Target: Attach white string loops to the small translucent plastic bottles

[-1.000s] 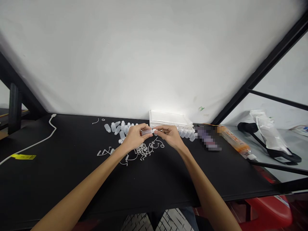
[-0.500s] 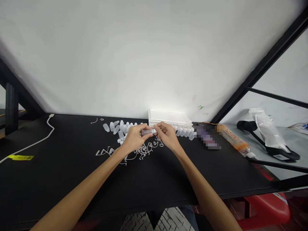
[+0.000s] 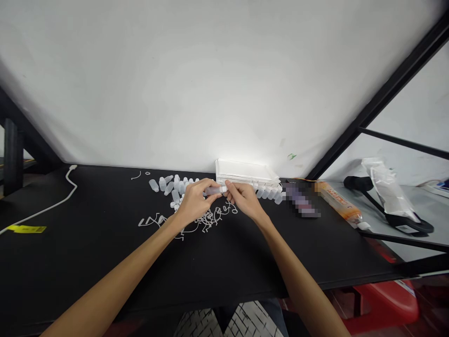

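Both my hands meet over the middle of the black table [image 3: 87, 252]. My left hand [image 3: 194, 201] pinches the body of a small translucent plastic vial [image 3: 212, 190], held sideways. My right hand [image 3: 243, 199] pinches the vial's white cap end. Under my hands lies a tangle of thin white plastic strips [image 3: 206, 218]. Behind my left hand sits a heap of several similar vials [image 3: 168, 185]. More vials [image 3: 271, 193] are lined up to the right, in front of a white plastic box [image 3: 245, 172].
A white cable [image 3: 59, 201] with a yellow tag [image 3: 26, 229] runs along the left. An orange tube [image 3: 338, 203] and a blurred dark object [image 3: 301, 202] lie at the right. A black stand with a plastic bag [image 3: 389, 196] rests on the neighbouring grey table. A red stool [image 3: 386, 306] stands below.
My hands have kept hold of the vial; my right fingers have shifted slightly at its cap end. The view has drifted a little.
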A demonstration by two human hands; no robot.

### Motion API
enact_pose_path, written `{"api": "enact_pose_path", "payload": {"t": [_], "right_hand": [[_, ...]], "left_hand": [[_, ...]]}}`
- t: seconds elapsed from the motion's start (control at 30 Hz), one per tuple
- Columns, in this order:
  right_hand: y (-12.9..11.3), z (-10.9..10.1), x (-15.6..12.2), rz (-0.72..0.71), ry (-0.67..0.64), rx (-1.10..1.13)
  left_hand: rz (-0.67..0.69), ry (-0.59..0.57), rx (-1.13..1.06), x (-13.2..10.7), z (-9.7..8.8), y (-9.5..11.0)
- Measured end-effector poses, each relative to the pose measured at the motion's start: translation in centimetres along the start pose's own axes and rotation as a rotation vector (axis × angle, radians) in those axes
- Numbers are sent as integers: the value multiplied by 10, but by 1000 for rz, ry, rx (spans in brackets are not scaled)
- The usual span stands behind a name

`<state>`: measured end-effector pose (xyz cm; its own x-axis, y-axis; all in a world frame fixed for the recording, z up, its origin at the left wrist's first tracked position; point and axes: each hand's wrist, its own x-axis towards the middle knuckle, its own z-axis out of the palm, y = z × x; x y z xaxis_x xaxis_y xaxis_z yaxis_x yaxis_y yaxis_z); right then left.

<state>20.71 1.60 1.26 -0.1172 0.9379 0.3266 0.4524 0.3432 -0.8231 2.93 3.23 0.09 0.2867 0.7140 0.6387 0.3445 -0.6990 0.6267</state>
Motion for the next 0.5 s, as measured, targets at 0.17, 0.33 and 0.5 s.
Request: {"api": "enact_pose_path", "payload": {"t": [0.17, 0.33, 0.5], "right_hand": [[-6, -8, 1, -6, -126, 307], [1, -2, -1, -9, -133, 220], [4, 1, -1, -36, -64, -43]], "left_hand": [[-17, 0, 42, 2, -3, 1], [47, -1, 55, -1, 1, 3], [80, -18, 53, -4, 4, 2]]}}
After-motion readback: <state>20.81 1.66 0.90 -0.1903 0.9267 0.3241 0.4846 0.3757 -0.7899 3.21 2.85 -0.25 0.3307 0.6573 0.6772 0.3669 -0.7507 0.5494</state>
